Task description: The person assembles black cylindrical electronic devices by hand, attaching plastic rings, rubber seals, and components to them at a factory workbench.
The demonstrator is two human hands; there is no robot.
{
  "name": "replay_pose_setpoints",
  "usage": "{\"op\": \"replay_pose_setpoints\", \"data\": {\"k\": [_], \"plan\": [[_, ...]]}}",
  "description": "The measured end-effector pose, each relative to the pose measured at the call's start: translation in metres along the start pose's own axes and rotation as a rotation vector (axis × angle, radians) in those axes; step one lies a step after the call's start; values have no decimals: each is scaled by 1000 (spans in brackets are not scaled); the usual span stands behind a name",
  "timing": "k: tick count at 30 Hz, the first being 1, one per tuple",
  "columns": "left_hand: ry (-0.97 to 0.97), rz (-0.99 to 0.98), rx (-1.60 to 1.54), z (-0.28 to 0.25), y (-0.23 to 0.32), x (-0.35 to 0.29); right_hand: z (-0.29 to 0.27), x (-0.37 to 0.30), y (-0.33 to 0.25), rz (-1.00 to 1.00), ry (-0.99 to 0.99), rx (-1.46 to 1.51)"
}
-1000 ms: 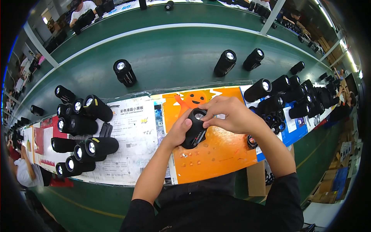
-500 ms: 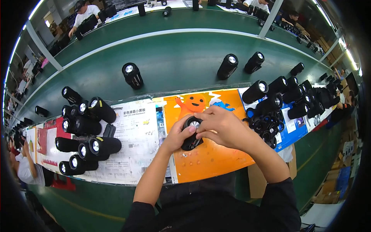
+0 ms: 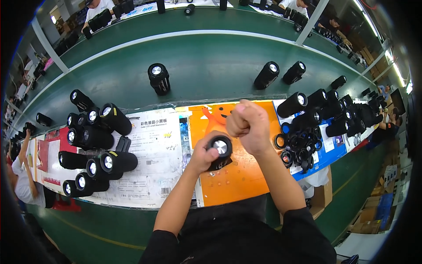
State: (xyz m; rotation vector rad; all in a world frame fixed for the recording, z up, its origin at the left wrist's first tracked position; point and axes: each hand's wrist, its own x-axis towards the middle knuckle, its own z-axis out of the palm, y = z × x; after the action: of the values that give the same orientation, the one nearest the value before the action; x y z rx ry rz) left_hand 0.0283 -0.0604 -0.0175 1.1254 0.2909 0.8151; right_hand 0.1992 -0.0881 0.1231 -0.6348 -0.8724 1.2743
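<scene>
The left hand grips a black tube-shaped speaker, with the thumb by its shiny silver top. The speaker is over the orange sheet on the table, in front of the person. The right hand is curled into a fist, up above the sheet and apart from the speaker. I cannot tell if something small is inside the fist.

A brown cardboard box is below the table's right side. A white plastic bag pokes out of it. More cardboard boxes are piled at the far right.

The table also has a white sheet on the left, with a bunch of black speakers on it. On the right is a blue sheet, with a heap of black rings and more speakers near it. Behind the table is a long green bench with a few speakers on it. The floor is green with a yellow line. A person in a white shirt is across the room.
</scene>
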Motion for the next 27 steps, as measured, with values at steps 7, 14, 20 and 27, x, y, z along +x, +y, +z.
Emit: {"op": "replay_pose_setpoints", "data": {"k": [7, 14, 20, 27], "plan": [[234, 221, -621, -8, 4, 20, -59, -71, 94, 347, 103, -449], [442, 140, -382, -18, 13, 30, -64, 46, 33, -58, 169, -894], [428, -47, -259, -27, -4, 36, -84, 189, 1, -179, -302, -2019], [479, -63, -296, -24, 2, 34, -129, 223, -87, 160, -229, -1953]]}}
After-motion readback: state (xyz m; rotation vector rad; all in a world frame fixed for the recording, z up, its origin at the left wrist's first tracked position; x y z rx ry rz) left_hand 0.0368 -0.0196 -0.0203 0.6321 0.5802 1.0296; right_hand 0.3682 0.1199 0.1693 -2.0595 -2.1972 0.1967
